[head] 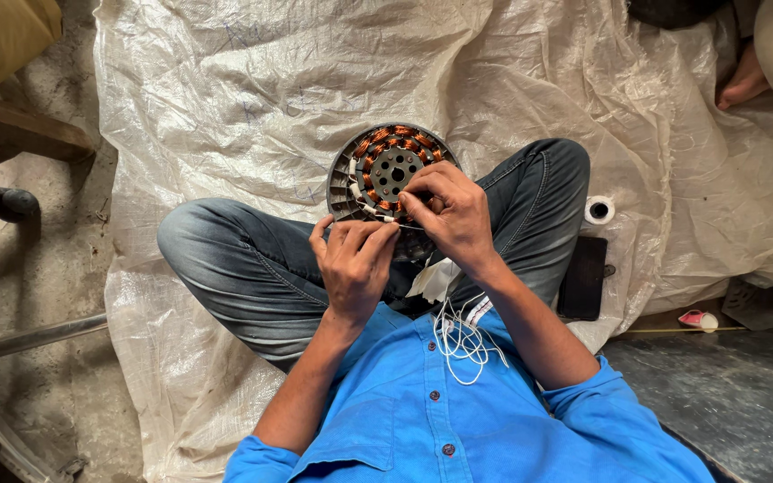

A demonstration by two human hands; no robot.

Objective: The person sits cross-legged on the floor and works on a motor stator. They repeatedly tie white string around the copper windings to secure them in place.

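Head view: left hand (353, 259) and right hand (452, 215) pinch thin white cord (463, 340) at round copper-wound stator (386, 170) (ribbed rim).

So the floor (55, 376) is bare, dusty concrete, with a big crinkly white woven plastic sheet (252, 80) spread over most of it. On the sheet, off to one side of the seated person, there's a small roll of white tape (598, 210) and just beside it a flat black wallet-like case (582, 278). A little pink-and-white thing (698, 319) sits by the sheet's edge.
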